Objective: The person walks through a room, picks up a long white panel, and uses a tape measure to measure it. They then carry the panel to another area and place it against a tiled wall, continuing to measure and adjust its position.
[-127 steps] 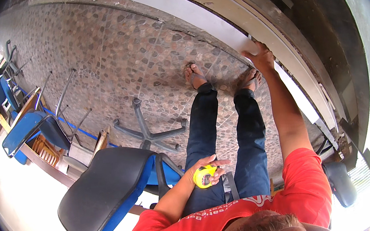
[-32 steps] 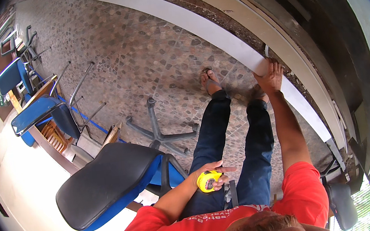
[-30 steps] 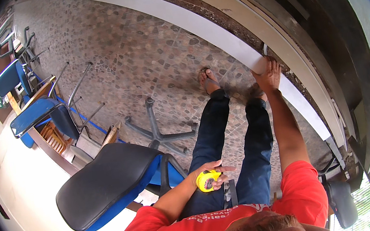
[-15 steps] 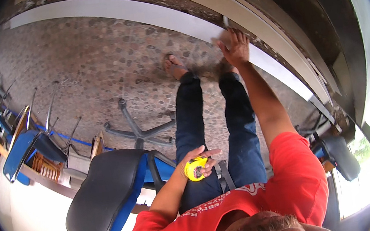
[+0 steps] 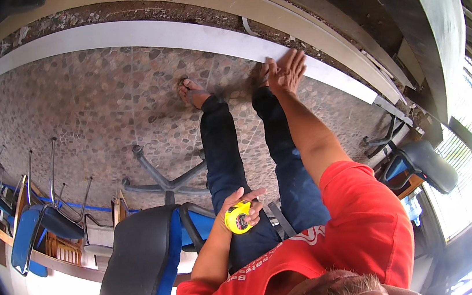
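My left hand (image 5: pixel 231 201) holds a yellow tape measure (image 5: pixel 237 221) over my left thigh, with some fingers extended past it. My right hand (image 5: pixel 289 74) is stretched out ahead, fingers extended and spread, on or just at a long white strip (image 5: pixel 177 43); exact contact is unclear. The strip runs across the floor in front of my feet. Beside it lie dusty debris (image 5: pixel 116 15) and a long beige board (image 5: pixel 304 26), with darker boards beyond.
A pebble-patterned floor (image 5: pixel 68 108) surrounds my feet. A black-and-blue office chair (image 5: pixel 136 264) stands at my left, with a five-spoke base (image 5: pixel 164 182) on the floor. More blue chairs (image 5: pixel 52 224) are piled further left. Another chair (image 5: pixel 424 167) is at right beside a bright window (image 5: pixel 465 191).
The view has turned, so the white strip lies more level across it. My right hand has shifted, its fingers now more outstretched than before. The tape measure stays in my left hand.
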### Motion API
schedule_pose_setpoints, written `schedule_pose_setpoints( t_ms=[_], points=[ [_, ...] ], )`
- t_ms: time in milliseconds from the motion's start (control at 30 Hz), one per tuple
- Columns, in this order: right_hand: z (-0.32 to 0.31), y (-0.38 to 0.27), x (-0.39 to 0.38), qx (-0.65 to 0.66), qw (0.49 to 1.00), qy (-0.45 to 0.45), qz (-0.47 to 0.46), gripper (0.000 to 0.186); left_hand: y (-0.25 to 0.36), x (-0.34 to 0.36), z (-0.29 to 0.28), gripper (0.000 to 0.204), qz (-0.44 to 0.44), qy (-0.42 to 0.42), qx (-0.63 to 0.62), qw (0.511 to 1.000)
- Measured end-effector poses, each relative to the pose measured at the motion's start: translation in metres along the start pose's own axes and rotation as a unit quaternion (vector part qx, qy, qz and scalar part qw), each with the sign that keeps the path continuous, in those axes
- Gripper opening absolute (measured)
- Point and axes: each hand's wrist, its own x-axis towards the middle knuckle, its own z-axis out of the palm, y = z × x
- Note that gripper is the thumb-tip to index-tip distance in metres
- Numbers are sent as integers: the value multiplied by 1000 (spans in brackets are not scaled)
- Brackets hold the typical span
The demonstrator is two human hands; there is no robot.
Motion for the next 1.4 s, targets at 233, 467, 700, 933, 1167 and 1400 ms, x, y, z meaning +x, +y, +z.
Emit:
schedule_pose_setpoints(
  t_ms=[233, 467, 700, 933, 1167, 1400],
  points=[
    [0, 25, -4, 44, 995, 17, 93, 110, 2, 0, -1, 70, -4, 0, 5, 1000],
    [7, 4, -6, 48, 998, 19, -25, 77, 1, -2, -5, 69, -3, -6, 9, 1000],
    [10, -44, -15, 2, 995, -8, -97, 85, 2, -2, -8, 67, -11, -7, 11, 1000],
    [-5, -53, -15, -5, 991, -92, -101, 100, 0, -1, -10, 69, -8, -12, 17, 1000],
    [-12, -58, -17, -16, 991, -106, -83, 102, -1, -1, -12, 68, -6, -15, -1, 1000],
    [4, -37, 26, 99, 981, 126, -110, 50, 0, 0, -6, 66, -10, 2, 3, 1000]
  ],
)
